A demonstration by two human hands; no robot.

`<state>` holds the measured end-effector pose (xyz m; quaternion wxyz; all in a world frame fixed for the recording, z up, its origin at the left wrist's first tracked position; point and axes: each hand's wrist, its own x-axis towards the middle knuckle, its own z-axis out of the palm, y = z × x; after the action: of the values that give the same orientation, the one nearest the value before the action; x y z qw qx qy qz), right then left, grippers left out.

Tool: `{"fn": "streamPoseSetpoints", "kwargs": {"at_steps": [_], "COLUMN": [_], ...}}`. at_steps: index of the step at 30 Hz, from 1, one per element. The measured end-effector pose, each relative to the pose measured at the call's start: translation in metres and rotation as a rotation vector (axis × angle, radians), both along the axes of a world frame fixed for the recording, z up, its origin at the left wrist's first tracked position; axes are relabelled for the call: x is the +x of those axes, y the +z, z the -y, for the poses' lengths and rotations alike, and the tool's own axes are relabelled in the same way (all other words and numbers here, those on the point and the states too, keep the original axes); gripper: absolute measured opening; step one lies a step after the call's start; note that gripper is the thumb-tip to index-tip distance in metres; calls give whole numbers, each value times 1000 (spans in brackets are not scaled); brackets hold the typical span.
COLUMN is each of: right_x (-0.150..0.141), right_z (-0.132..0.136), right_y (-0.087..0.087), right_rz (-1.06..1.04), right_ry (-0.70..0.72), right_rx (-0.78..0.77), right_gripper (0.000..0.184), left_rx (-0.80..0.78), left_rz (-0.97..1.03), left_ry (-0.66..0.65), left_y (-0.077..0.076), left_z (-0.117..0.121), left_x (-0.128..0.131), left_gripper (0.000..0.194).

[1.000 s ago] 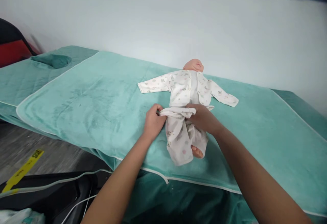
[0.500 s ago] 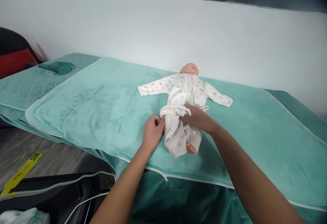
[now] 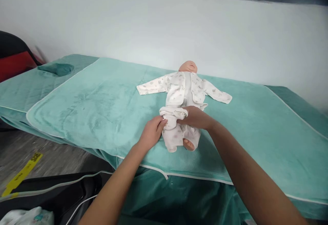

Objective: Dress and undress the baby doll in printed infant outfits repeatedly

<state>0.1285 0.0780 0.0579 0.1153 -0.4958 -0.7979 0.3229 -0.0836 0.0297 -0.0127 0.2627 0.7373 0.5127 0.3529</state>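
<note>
Where the doll lies: on its back on the green cover of the bed, head near the wall and feet towards the person.
What it wears: a white printed jacket, lying apart down the front with both sleeves spread wide, and white printed trousers bunched in a roll across the hips.
Left hand: beside the trousers, thumb and fingers pinching their cloth just below the roll.
Right hand: across the hips at the roll's opposite end; its fingers are partly hidden by cloth, so whether they grip it I cannot tell.
Foot: toes showing at the end of the trouser leg on the right hand's side.
Lower left: a black plastic thing, a white cloth, a pale cord and a yellow strip.
</note>
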Motion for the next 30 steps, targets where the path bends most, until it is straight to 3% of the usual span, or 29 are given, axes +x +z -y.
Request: {"fn": "streamPoseSetpoints", "kwargs": {"at_steps": [5,8,11,16,20,22,24,27,30], "right_x": [3,6,7,0,-4,1,10,27,38], "right_z": [-1,-1,-2,-5,9,19,27,22,3], "right_y": [-5,-8,-11,-18,-21,-20,-16,-13,-13], "right_rz": [-83,-152,-217,-198,-95,-141,-284,-419,-153], "right_ry": [-12,-15,-51,-133,-299,-279,-217,-371,-581], "right_rx": [-5,-27,18,151,283,303,308,465,707], "right_gripper": [26,23,20,17,12,19,23,26,34], "left_rx": [425,581,622,396,65,-84,-161,-143,-91], "left_rz": [-431,-520,-517,-337,184,490,646,571,303], "left_ry": [124,197,269,231,185,178,176,154,25], "left_y": [-7,-8,-9,-10,-1,7,17,34,50], "left_z": [-28,-41,-43,-27,-24,-31,-41,-61,-77], "left_x": [0,1,4,9,-1,-7,-10,-1,23], "left_gripper": [40,39,38,34,30,30,26,22,45]}}
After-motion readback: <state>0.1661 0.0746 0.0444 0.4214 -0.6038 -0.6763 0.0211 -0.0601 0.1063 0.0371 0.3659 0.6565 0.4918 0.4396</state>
